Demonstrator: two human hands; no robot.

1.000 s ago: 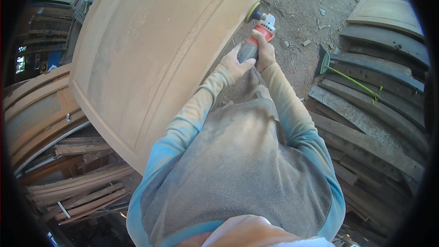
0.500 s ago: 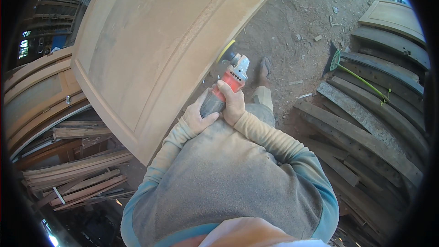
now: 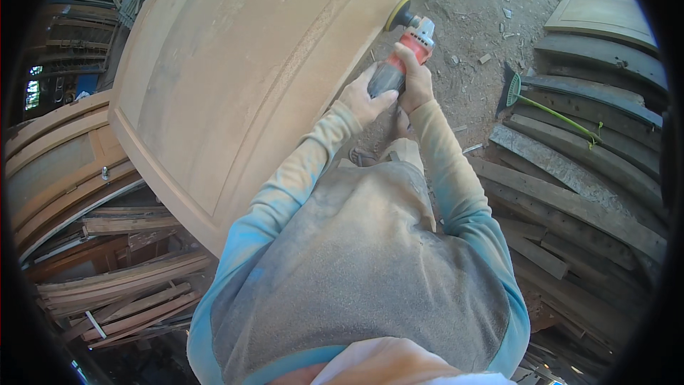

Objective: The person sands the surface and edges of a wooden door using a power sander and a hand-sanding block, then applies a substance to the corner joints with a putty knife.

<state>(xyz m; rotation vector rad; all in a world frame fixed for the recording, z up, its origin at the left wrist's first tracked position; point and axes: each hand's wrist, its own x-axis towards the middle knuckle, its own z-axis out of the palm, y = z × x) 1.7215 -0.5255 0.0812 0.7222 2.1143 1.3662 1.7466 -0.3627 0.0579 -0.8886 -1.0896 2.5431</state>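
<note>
Both my hands grip an angle grinder (image 3: pixel 414 44) with a red and dark grey body, a silver head and a yellow-edged round sanding pad (image 3: pixel 399 14). My left hand (image 3: pixel 364 97) is closed around the dark rear of the body. Around its red middle, my right hand (image 3: pixel 416 80) is wrapped with the thumb on top. The pad stands on edge against the long side edge of a pale wooden door panel (image 3: pixel 235 64). A rough strip of grain runs along the panel's frame.
Old boards (image 3: pixel 570 185) lie stacked on the right, with a green-handled broom (image 3: pixel 559 115) on them. Another panel (image 3: pixel 605 16) rests at the far right. Wooden frames (image 3: pixel 68 164) and scrap strips (image 3: pixel 142 306) fill the left. Chips litter the dirt floor (image 3: pixel 470 36).
My hands and the grinder have moved farther away and to the right along the panel's edge. My arms are stretched out more, and a second foot now shows below.
</note>
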